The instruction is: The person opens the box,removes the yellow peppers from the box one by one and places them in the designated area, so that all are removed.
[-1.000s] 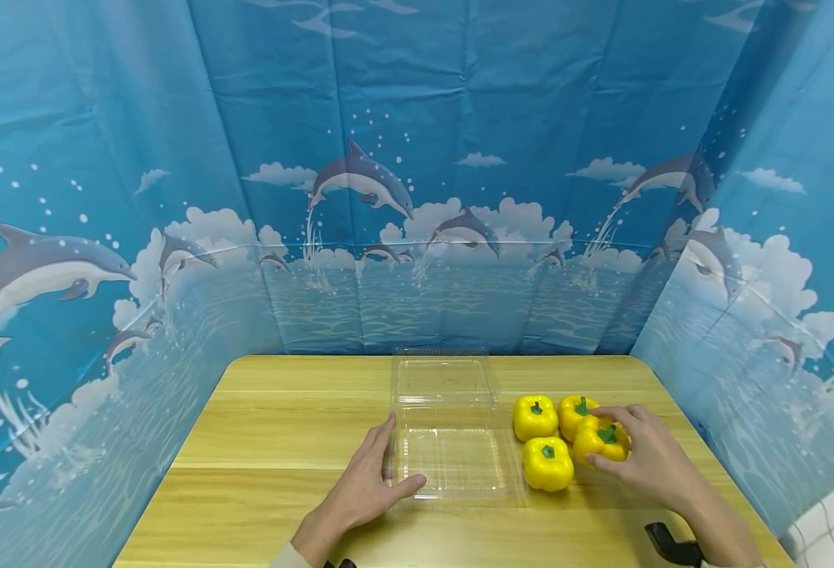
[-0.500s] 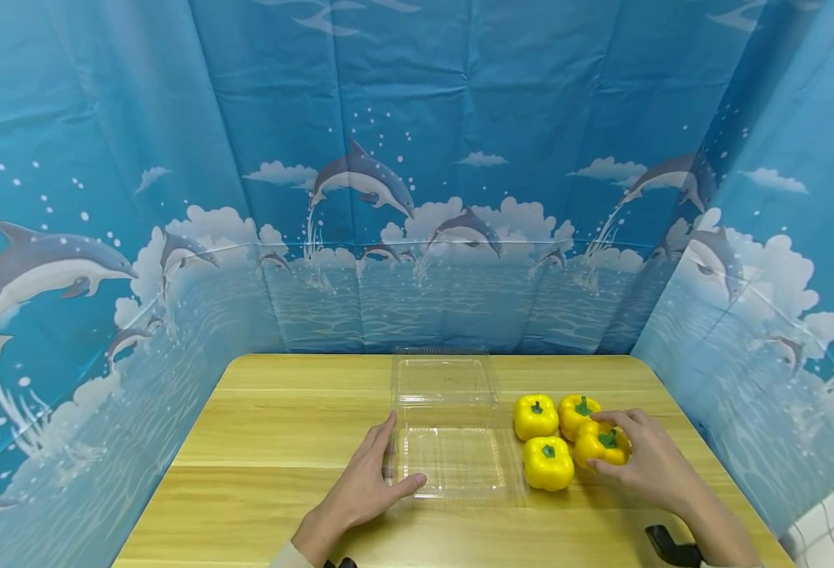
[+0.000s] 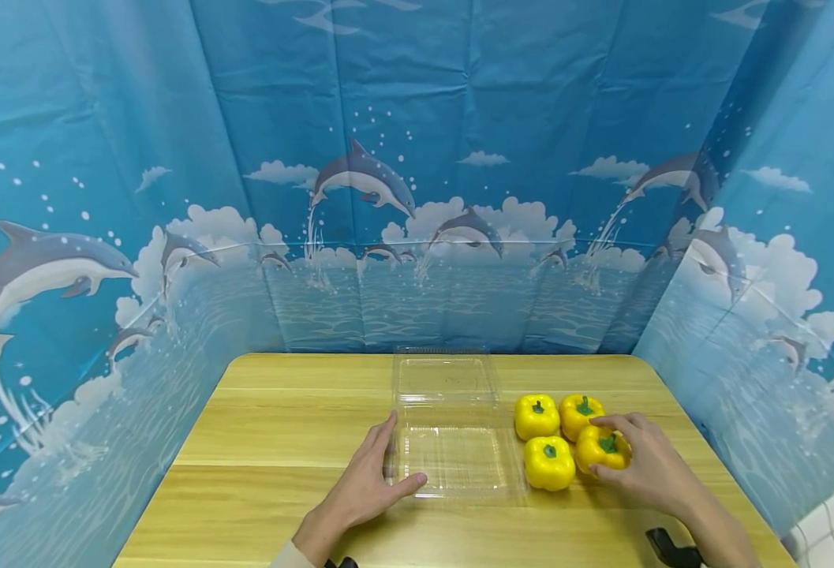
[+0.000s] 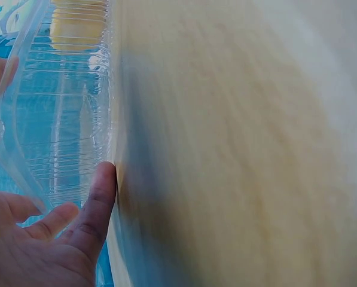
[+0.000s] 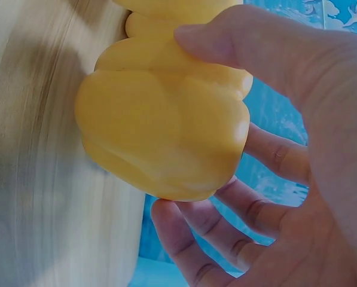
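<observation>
My right hand (image 3: 647, 465) holds a yellow bell pepper (image 3: 594, 451) with a green stem, its thumb on the near left side and its fingers round the far and right sides. In the right wrist view the same pepper (image 5: 160, 119) sits between thumb and curled fingers, close to the wooden surface. Beside it stand three more yellow bell peppers, one of them the front left pepper (image 3: 548, 464). My left hand (image 3: 363, 481) rests at the left side of a clear plastic clamshell box (image 3: 459, 465), fingers fairly straight, thumb over the near left corner. Its fingertips touch the box in the left wrist view.
The box's lid (image 3: 445, 379) lies folded back toward the far edge of the wooden table (image 3: 282, 442). A blue dolphin-print curtain (image 3: 417, 300) hangs round the table at the back and sides. The peppers stand close to the box's right side.
The right hand and its pepper have come down a little and slightly nearer, a bit away from the pepper behind. The left hand and the box have stayed put.
</observation>
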`<state>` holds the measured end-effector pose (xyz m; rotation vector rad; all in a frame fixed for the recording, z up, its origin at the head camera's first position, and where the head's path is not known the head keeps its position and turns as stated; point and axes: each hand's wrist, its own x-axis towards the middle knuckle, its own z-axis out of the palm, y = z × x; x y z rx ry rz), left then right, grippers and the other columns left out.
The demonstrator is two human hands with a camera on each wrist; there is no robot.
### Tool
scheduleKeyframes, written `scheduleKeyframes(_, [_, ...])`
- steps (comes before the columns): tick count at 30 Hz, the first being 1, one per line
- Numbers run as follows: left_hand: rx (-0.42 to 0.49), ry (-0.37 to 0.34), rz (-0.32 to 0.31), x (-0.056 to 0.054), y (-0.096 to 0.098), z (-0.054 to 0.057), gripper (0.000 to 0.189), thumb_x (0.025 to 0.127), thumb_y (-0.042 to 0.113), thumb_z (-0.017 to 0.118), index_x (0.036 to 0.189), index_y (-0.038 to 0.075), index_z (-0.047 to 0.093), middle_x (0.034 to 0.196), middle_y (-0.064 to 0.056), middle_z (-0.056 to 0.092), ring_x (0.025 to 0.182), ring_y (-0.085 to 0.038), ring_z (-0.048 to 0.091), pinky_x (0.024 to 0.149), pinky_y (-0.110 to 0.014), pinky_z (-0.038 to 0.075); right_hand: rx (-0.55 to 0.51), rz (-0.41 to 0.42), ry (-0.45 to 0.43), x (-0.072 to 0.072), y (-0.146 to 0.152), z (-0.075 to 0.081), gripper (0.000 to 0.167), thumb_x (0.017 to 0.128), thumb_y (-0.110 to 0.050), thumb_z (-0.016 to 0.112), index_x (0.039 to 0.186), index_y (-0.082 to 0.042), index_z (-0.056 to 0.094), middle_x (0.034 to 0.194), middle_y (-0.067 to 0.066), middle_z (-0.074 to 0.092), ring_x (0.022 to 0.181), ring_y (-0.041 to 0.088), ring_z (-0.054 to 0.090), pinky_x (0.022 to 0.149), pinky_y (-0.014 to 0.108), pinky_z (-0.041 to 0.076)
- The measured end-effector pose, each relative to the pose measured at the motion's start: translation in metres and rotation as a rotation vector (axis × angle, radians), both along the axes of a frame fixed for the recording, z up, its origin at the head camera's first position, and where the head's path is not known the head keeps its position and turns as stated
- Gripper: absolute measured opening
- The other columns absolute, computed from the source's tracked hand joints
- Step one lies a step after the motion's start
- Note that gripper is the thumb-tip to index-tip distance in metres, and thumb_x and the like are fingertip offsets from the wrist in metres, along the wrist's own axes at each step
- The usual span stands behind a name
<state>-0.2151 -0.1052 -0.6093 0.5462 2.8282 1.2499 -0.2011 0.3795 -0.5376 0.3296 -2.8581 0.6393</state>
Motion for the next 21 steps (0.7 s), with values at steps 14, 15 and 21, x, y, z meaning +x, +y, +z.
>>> scheduleKeyframes(14, [-0.002, -0.008, -0.006, 0.0, 0.0005, 0.0012, 0.122, 0.102, 0.068, 0.082, 0.189, 0.015, 0.016, 0.187, -0.019, 0.039, 0.164, -0.048, 0.054, 0.126, -0.074, 0.054, 0.007, -0.001, -0.023, 0.0003, -0.0002, -0.0016, 0.072, 0.083, -0.036, 0.107, 0.142, -0.006, 0.078, 0.127, 0.021, 0.074, 0.11, 0.039, 0.071, 0.093, 0.068, 0.062])
scheduleKeyframes(15, [-0.002, -0.008, -0.006, 0.0003, 0.0006, 0.0015, 0.122, 0.102, 0.068, 0.082, 0.189, 0.016, 0.016, 0.187, -0.019, 0.039, 0.164, -0.048, 0.054, 0.126, -0.074, 0.054, 0.007, -0.002, -0.026, 0.0004, -0.0003, -0.0017, 0.072, 0.083, -0.036, 0.107, 0.142, -0.006, 0.078, 0.127, 0.022, 0.074, 0.111, 0.039, 0.07, 0.094, 0.069, 0.062])
scheduleKeyframes(21, [-0.004, -0.01, -0.002, 0.0009, 0.0007, 0.0023, 0.121, 0.102, 0.069, 0.082, 0.189, 0.017, 0.016, 0.188, -0.018, 0.039, 0.166, -0.048, 0.052, 0.127, -0.074, 0.053, 0.01, 0.006, -0.027, 0.0005, -0.0004, -0.0046, 0.073, 0.083, -0.036, 0.107, 0.143, -0.006, 0.078, 0.125, 0.02, 0.074, 0.109, 0.037, 0.07, 0.093, 0.068, 0.063])
